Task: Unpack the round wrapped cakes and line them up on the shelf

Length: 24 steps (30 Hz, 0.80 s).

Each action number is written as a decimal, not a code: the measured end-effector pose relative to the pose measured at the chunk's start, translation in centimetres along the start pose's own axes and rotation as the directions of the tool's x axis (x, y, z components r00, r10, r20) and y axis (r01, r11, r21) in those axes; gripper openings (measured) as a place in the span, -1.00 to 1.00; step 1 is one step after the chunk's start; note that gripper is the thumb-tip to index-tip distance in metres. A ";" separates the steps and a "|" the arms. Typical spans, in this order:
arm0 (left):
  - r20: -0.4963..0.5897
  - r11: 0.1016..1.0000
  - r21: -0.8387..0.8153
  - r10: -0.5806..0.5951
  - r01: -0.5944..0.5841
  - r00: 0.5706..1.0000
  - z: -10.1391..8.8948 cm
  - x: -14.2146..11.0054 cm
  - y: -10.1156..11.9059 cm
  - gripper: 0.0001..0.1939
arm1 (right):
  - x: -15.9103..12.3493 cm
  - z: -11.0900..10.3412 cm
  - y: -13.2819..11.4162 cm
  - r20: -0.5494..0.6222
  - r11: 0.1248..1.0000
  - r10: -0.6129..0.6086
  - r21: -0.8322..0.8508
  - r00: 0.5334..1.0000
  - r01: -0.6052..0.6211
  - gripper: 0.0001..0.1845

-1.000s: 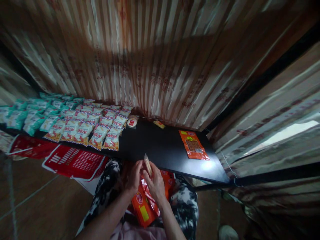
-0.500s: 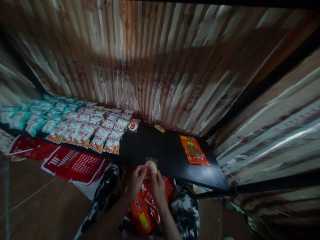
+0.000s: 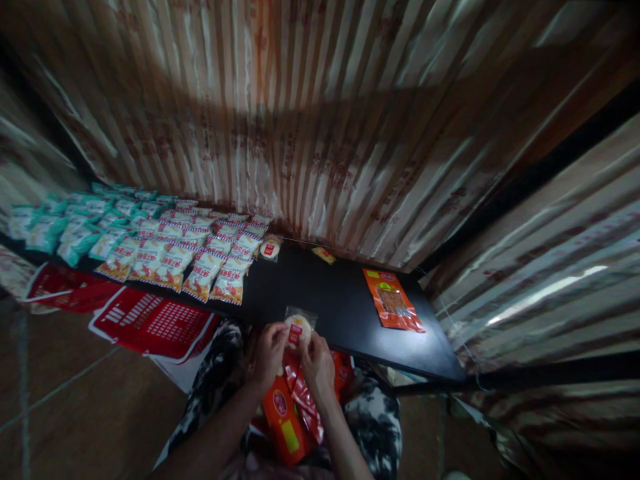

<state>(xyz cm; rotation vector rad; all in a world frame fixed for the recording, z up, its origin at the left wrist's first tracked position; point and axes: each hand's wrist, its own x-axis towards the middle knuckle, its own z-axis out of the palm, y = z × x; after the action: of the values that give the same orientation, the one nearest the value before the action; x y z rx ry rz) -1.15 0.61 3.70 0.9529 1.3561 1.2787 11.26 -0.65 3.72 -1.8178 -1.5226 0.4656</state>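
Observation:
Between my two hands is a round, pale snack in a clear wrapper (image 3: 299, 329) with a red label, held over the near edge of the black shelf (image 3: 320, 293). My left hand (image 3: 271, 350) pinches its left side. My right hand (image 3: 317, 363) grips its lower right side, fingers bent. Below my hands, orange and red snack packets (image 3: 287, 420) lie on my lap. A similar round wrapped snack (image 3: 270, 248) rests at the back of the shelf, beside the rows of white packets.
White-and-orange snack bags (image 3: 170, 263) and teal bags (image 3: 75, 240) stand in rows on the left. An orange packet (image 3: 393, 300) lies at the right, a small yellow packet (image 3: 324, 255) at the back. Red baskets (image 3: 155, 320) sit below. Corrugated sheeting (image 3: 300, 133) rises behind.
The round wrapped snack now faces up more fully, and its red label shows better. My hands have moved slightly apart around it. The view has shifted a little.

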 end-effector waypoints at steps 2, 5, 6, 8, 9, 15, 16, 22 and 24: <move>-0.011 1.000 0.003 0.031 -0.031 0.999 -0.2 0.3 -0.3 -0.82 | 0.4 0.4 0.4 -0.020 0.993 -0.038 -0.109 0.999 0.036 -0.45; -0.045 0.997 0.013 0.078 -0.077 0.996 -0.2 1.1 -0.7 -0.84 | 1.1 0.8 0.7 -0.027 0.981 -0.055 -0.186 0.998 0.049 -0.47; -0.059 0.995 0.014 0.101 -0.100 0.993 -0.2 1.5 -0.8 -0.84 | 1.5 1.0 0.7 -0.023 0.979 -0.046 -0.198 0.999 0.040 -0.46; -0.084 0.988 0.018 0.152 -0.151 0.985 -0.3 2.2 -1.0 -0.84 | 2.2 1.3 0.6 0.004 0.982 -0.026 -0.187 1.000 0.026 -0.44; -0.093 0.984 0.026 0.177 -0.175 0.980 -0.3 2.6 -1.0 -0.85 | 2.6 1.5 0.5 0.016 0.986 -0.026 -0.166 1.000 0.028 -0.45; -0.133 0.960 0.096 0.275 -0.264 0.952 -0.8 5.1 -0.8 -0.88 | 5.3 3.0 -0.5 0.042 0.995 -0.096 -0.007 0.995 0.096 -0.58; -0.138 0.957 0.102 0.282 -0.270 0.949 -0.9 5.6 -0.8 -0.88 | 5.8 3.3 -0.7 0.045 0.994 -0.108 0.014 0.993 0.108 -0.59; -0.190 0.927 0.174 0.364 -0.333 0.912 -1.1 8.7 -0.8 -0.84 | 8.6 4.8 -1.8 0.013 0.986 -0.166 -0.014 0.986 0.166 -0.61; -0.189 0.909 0.211 0.399 -0.359 0.897 -1.0 9.8 -1.0 -0.82 | 9.4 5.3 -2.1 0.008 0.984 -0.176 -0.014 0.984 0.176 -0.62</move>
<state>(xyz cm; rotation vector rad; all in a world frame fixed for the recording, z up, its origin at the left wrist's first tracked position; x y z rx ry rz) -3.89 9.76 1.25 1.2688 1.5244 1.6266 8.47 9.96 3.10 -1.6756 -1.6773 0.3766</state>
